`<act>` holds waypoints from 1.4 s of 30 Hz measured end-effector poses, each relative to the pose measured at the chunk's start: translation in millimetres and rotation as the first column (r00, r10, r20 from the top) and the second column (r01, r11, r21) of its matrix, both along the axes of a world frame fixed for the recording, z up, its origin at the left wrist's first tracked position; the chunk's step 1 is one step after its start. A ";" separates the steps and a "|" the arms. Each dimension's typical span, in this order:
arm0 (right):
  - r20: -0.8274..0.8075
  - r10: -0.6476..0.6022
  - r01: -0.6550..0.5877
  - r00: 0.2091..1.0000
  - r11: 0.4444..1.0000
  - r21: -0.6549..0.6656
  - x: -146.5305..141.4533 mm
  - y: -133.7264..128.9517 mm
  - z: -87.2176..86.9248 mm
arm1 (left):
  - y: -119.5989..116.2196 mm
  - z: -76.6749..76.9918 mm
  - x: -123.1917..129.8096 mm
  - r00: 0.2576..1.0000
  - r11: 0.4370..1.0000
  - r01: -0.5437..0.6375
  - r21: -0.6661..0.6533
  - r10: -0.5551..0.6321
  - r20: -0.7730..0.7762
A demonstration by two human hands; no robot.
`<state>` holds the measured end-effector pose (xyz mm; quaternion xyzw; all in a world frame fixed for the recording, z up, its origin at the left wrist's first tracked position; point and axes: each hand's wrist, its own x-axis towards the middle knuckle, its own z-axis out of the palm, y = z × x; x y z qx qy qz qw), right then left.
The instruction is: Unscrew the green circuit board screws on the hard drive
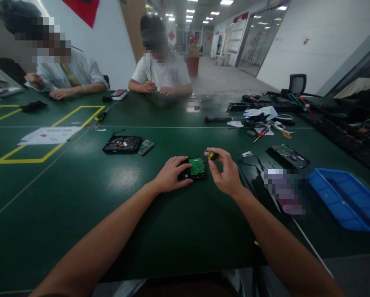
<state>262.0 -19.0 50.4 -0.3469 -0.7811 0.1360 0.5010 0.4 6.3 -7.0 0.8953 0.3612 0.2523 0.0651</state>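
A hard drive lies on the green table in front of me, its green circuit board facing up. My left hand grips its left end, with the thumb at the near edge and fingers across the top. Just above the drive's right end, my right hand pinches a small black-and-yellow screwdriver; most of its length is hidden or foreshortened. To the left sits an opened hard drive, and a loose circuit board lies against its right side.
At right are another hard drive, a phone with a cable and a blue tray. Farther back lie a red screwdriver, gloves and a dark cylindrical tool. Two people sit across the table.
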 end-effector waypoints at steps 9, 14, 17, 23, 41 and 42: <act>-0.005 -0.145 0.145 0.989 0.985 0.092 3.8 3.3 -4.7 | -0.3 1.8 0.5 1.000 1.000 -0.010 -0.006 0.010 -0.020; 0.027 -0.125 0.122 0.992 0.989 0.082 3.3 1.3 -3.0 | -1.0 3.8 1.3 1.000 1.000 -0.008 -0.018 0.008 -0.012; 0.021 -0.151 0.148 0.988 0.985 0.093 4.5 1.8 -1.8 | -1.3 4.6 1.3 1.000 1.000 -0.012 -0.029 0.012 -0.009; -0.009 -0.211 0.212 0.977 0.975 0.071 5.4 2.7 -4.9 | -1.9 5.5 1.4 1.000 0.999 -0.012 -0.036 0.012 -0.008; -0.125 -0.352 0.364 0.928 0.926 0.101 11.2 -14.4 35.6 | -2.3 7.2 0.8 1.000 0.997 -0.023 -0.069 0.023 -0.009; -0.107 -0.405 0.414 0.908 0.907 0.079 17.6 -19.7 49.8 | -2.4 7.4 0.7 1.000 0.997 -0.021 -0.071 0.020 -0.011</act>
